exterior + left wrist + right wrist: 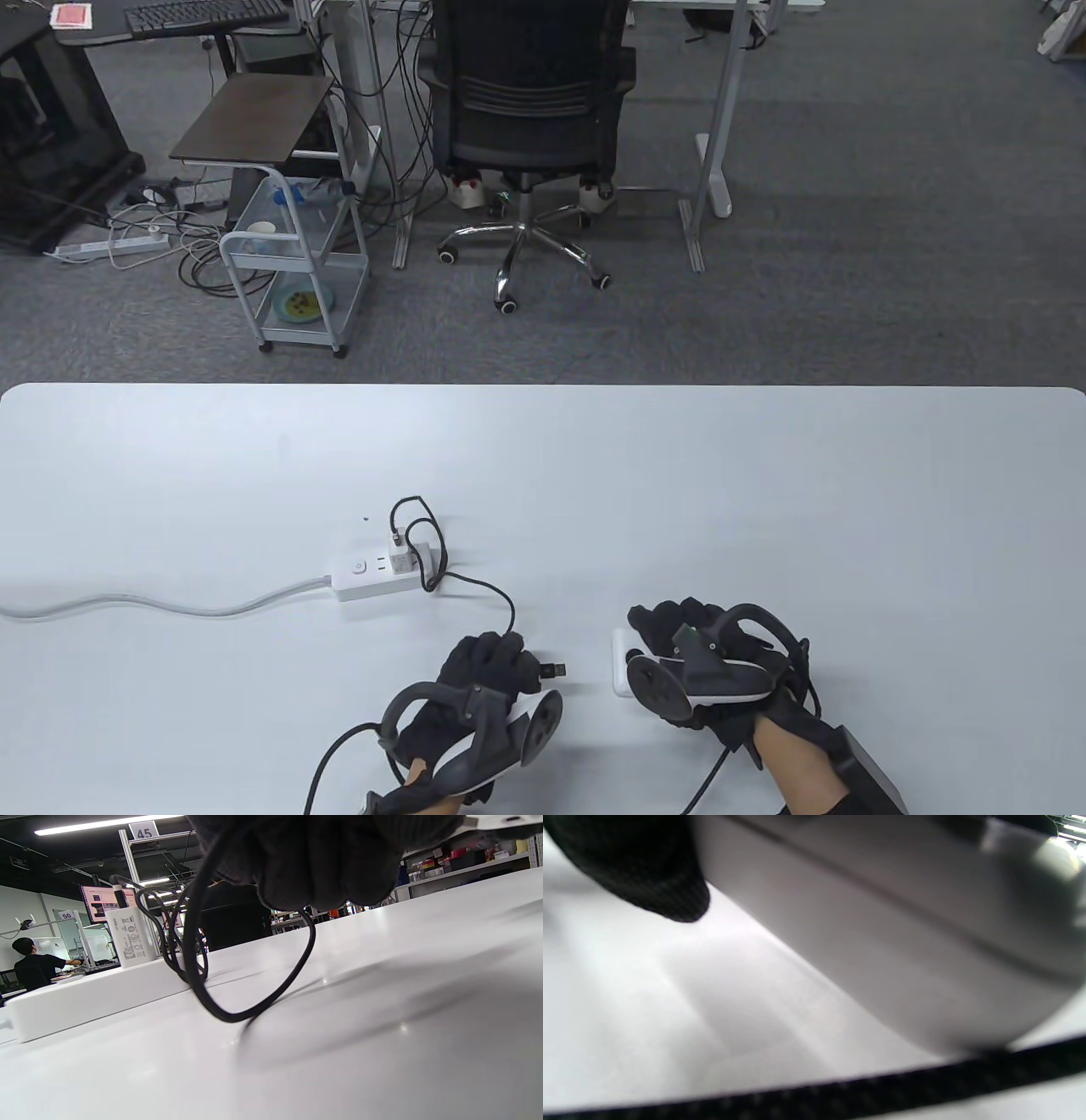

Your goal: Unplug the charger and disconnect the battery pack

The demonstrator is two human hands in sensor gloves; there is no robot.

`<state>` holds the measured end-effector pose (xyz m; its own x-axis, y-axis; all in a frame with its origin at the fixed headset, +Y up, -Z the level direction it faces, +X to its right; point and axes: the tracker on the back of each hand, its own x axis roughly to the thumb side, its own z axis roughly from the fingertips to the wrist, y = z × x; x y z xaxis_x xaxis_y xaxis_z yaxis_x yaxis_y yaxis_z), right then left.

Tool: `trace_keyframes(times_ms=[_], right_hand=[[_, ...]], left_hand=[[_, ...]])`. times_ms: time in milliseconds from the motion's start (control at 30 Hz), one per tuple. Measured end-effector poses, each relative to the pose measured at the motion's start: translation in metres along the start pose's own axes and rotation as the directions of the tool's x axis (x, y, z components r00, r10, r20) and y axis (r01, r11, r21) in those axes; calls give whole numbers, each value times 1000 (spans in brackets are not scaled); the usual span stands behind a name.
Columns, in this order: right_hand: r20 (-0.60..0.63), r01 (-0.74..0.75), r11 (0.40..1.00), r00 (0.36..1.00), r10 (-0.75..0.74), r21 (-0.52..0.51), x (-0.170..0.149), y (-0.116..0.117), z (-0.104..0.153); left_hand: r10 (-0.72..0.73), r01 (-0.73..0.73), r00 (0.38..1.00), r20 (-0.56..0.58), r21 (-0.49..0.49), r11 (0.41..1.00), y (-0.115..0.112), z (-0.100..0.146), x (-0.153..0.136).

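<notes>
1. Charger [399, 556] stands plugged into the white power strip [373, 577] left of centre on the table [764, 475]; in the left wrist view it rises upright from the strip [85, 1001] as a white block [129, 938].
2. Black cable [501, 598] loops out of the charger's top, coils over the strip's right end and runs toward the left hand [484, 679].
3. Left hand grips the cable near its free end; the plug [553, 670] sticks out to the right of the fingers, clear of the battery pack [622, 666].
4. Left wrist view: gloved fingers [322, 870] are closed around the cable [271, 1001], which hangs in a loop down to the table.
5. Right hand [704, 671] holds the white battery pack, its fingers wrapped over it; only the pack's left edge shows in the table view.
6. Right wrist view is blurred: the pack's pale body [903, 955] fills the frame, one fingertip [649, 878] beside it.
7. Plug and pack lie near each other, apart, with bare table between them.
</notes>
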<state>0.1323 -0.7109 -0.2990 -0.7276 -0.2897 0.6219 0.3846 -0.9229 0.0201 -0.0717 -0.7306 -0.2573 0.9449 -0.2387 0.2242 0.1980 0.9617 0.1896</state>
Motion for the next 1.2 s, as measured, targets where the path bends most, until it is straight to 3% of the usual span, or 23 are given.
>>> trace_keyframes(times_ms=[333,933,1200], right_hand=[[-69,3,999,998,-7,-50,-23,-13,5],[-214,28,988,977,6,154,-84,18,-29],[-352,167,953,933,-70,254,-128,52,-40]], left_hand=[[-6,6,1000,0,-14,1000,-4,-2,-2],[17,-17,1000,4,-9,1000,-6,-1,-2],[60,-59,998,2,-13,998,-5,0,-4]])
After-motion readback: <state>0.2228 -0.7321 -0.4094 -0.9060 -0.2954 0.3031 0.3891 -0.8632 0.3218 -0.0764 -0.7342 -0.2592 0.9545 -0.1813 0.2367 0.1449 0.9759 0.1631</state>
